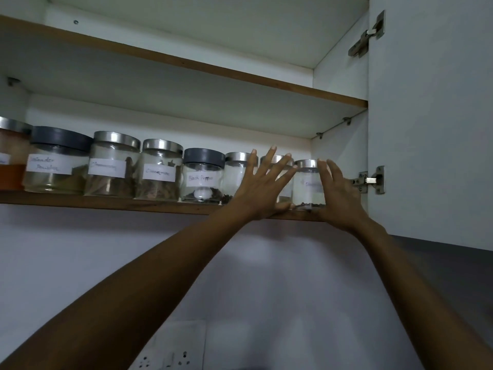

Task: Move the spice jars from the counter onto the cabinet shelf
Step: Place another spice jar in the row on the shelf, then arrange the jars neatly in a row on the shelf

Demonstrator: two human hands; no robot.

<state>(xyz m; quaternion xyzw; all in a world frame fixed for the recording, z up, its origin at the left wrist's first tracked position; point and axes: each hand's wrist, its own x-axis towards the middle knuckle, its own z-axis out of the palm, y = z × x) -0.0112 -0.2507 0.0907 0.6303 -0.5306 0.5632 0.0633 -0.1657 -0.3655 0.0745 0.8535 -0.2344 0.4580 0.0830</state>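
A row of several labelled glass spice jars stands on the lower cabinet shelf (106, 202), among them coriander powder (57, 161), cinnamon (160, 172) and black pepper (202, 174). The rightmost jar (308, 182), steel-lidded with a few dark bits at the bottom, rests upright near the shelf's right end. My left hand (258, 188) is spread wide just left of it, thumb by its base, covering parts of two neighbouring jars. My right hand (338, 196) lies flat along the jar's right side, fingers straight.
The open cabinet door (426, 129) hangs at the right on a steel hinge (370, 180), close to my right hand. The upper shelf (213, 68) runs above the jars. A wall socket plate (173, 353) sits low on the wall.
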